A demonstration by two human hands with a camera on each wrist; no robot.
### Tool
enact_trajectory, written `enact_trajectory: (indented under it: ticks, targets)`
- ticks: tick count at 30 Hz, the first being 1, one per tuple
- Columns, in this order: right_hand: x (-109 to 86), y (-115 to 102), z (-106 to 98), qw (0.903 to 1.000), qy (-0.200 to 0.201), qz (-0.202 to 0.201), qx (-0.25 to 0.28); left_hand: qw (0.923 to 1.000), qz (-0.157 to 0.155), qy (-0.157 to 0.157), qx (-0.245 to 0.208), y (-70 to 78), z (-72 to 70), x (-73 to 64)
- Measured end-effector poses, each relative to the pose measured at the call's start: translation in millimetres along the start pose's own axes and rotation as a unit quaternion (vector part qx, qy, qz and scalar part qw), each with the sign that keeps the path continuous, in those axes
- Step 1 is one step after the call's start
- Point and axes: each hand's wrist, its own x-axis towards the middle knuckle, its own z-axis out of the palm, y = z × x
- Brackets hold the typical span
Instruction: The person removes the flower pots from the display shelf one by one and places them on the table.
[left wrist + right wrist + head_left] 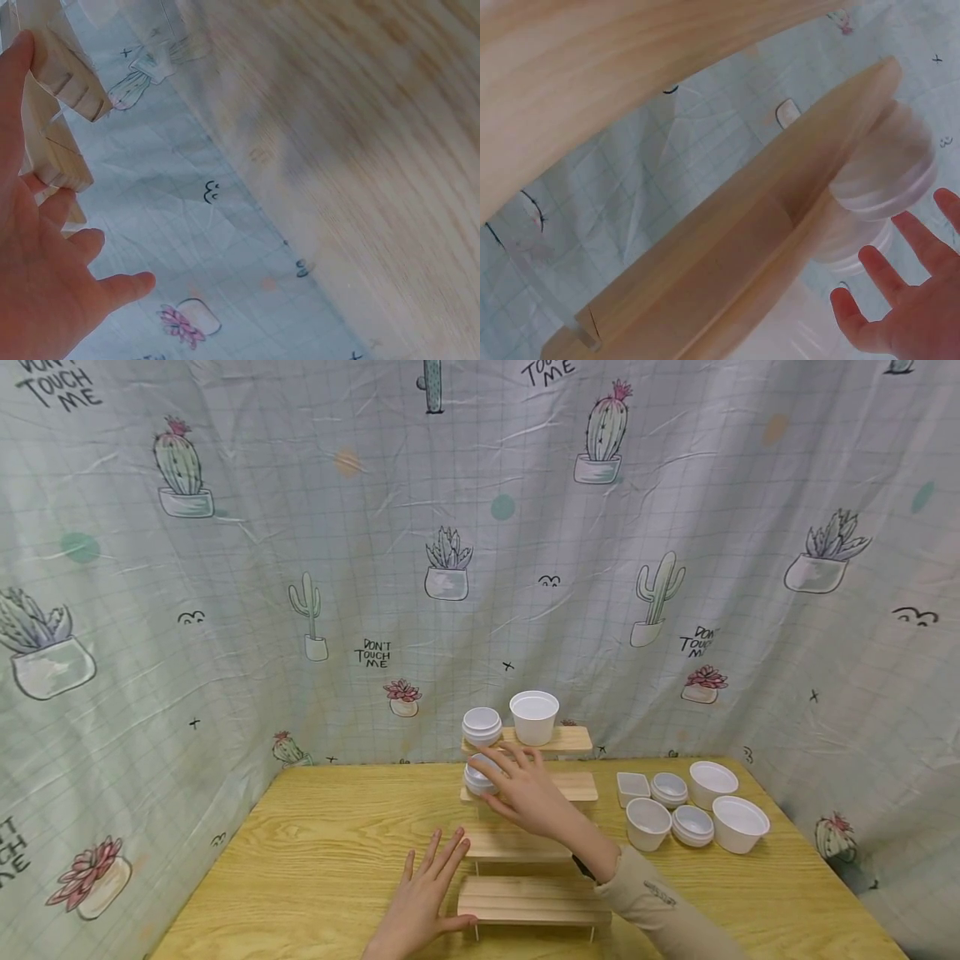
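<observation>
A wooden tiered stand [540, 902] with several shelves stands on the table. On its top shelf are a small white round jar [482, 727] and a larger white tub [534, 720]. One shelf lower, another white round jar [477, 780] sits at the left end, partly hidden behind my right hand [531, 795]. That hand's fingers are spread beside the jar, and the right wrist view shows fingertips [868, 259] apart from the jars. My left hand [422, 893] is spread at the stand's left side, its thumb by the lowest shelf. Neither hand holds anything.
Right of the stand, several white containers are grouped on the yellow wood-grain table [330, 843]: a square cup [633, 788], round jars [692, 827] and tubs [740, 825]. A cactus-print curtain [360, 527] hangs behind and along both sides.
</observation>
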Motion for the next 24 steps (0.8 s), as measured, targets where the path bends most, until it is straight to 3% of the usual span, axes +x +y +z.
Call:
enact_trajectory:
  ticks: [12,19,24]
  targets:
    - [2.5,1.8,7.2,0.9999,-0.014,0.001,-0.004,0.9996,-0.014,-0.021,-0.009,1.0,-2.3,0.4]
    - [3.0,1.1,10.4,0.999,-0.041,-0.001,-0.018,0.9998,-0.012,-0.017,-0.006,1.1,-2.5,0.3]
    - [2.4,0.5,12.0,0.9988,-0.037,-0.007,-0.03,0.9998,-0.011,-0.015,-0.004,1.7,-2.5,0.4]
